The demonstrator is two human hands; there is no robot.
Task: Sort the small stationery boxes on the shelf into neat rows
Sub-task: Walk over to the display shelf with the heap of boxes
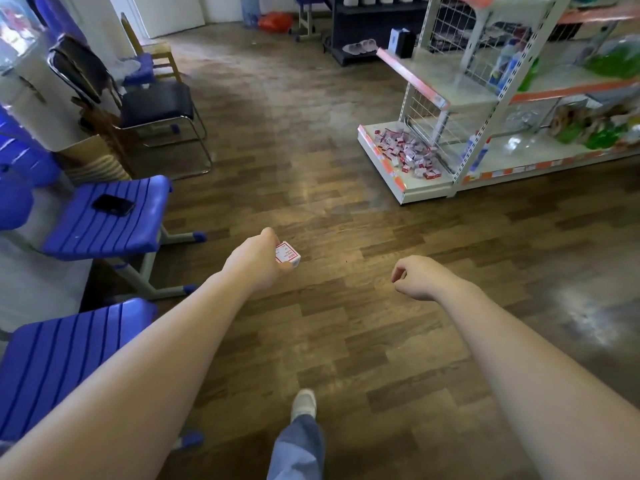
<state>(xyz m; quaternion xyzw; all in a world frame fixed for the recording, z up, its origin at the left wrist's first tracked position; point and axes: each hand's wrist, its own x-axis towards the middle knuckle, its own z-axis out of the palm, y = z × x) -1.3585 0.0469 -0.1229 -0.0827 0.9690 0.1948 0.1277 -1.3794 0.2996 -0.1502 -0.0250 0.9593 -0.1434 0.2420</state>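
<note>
Left hand [258, 258], centre of frame, gripped one small white-and-red box [288, 254] between its fingers, held out over the wood-pattern floor [311, 168]. Right hand [417, 277], right of centre, held nothing; its fingers were loosely curled. Remaining stationery boxes [407, 152] lay in a disordered heap on the bottom shelf [391, 168] of the rack at upper right, well apart from both hands. Blue stools [104, 220] stood along the left edge; a dark phone [113, 204] lay on the upper one. One shoe [304, 403] and trouser leg showed at bottom centre.
</note>
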